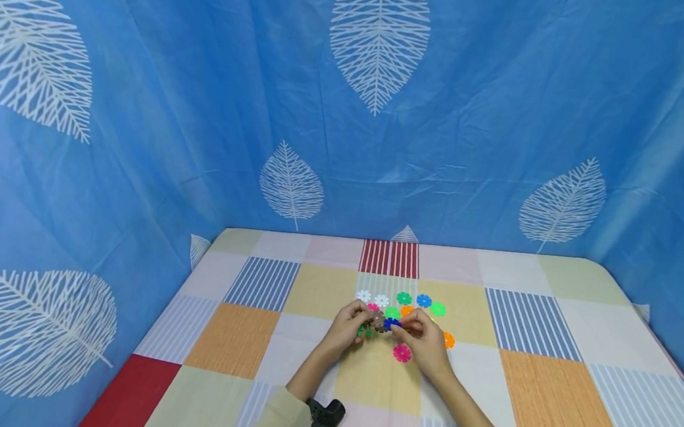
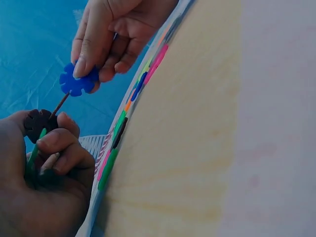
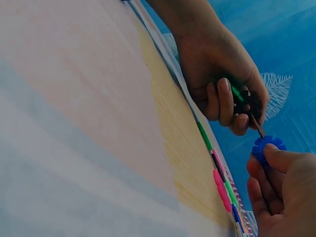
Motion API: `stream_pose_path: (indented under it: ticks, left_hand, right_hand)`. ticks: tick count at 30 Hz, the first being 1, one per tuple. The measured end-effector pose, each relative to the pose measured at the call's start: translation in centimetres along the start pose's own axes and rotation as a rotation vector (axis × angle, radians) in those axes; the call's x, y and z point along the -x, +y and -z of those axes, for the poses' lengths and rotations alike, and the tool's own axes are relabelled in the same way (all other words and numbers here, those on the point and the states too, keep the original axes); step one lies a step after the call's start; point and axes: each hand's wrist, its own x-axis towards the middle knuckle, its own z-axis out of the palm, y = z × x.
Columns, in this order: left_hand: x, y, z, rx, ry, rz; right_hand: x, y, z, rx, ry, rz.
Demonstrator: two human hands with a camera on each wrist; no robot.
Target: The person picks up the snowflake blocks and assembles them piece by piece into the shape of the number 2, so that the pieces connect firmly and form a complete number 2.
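My left hand [image 1: 342, 329] holds a small cluster of notched plastic discs joined at angles. In the left wrist view it includes a green disc [image 2: 32, 160], a black disc [image 2: 37, 124] and a brown disc [image 2: 59, 105] seen edge-on. My right hand [image 1: 428, 348] pinches a blue notched disc [image 2: 78, 84] between thumb and fingers. The blue disc's rim meets the free edge of the brown disc, the two standing crosswise. Both hands are held close together, raised above the table in the wrist views. Fingers partly hide the green disc.
Loose notched discs lie flat around the hands: a white disc [image 1: 363, 296], a green disc [image 1: 404, 298], a light green disc [image 1: 438, 309], an orange disc [image 1: 449, 340], a pink disc [image 1: 402, 352] and several others. A patchwork cloth [image 1: 299, 352] covers the table; blue leaf-print curtains [image 1: 448, 114] surround it.
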Motion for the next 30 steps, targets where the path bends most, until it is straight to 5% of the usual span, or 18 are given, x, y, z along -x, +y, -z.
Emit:
stream_pose_path:
  ticks: [11,18,22,26,30]
  left_hand:
    - [0.0,0.0,-0.3,0.000,-0.047,-0.006]
    - [-0.2,-0.7,-0.8,0.010,-0.096,-0.019]
    - [-0.7,-1.7,-0.5,0.016,-0.074,0.012]
    - [-0.5,-0.8,0.1,0.052,-0.045,0.022]
    - [-0.4,0.5,1.5,0.109,0.086,-0.006]
  right_hand:
    - [0.0,0.4,0.2,0.023,-0.009,0.183]
    - [0.3,0.4,0.4,0.139,0.056,0.288]
    - [0.1,1.7,0.2,0.124,0.050,0.281]
    - [-0.5,3.4,0.0,0.122,0.025,0.257]
    - [-0.8,3.4,0.0,0.215,0.003,0.188]
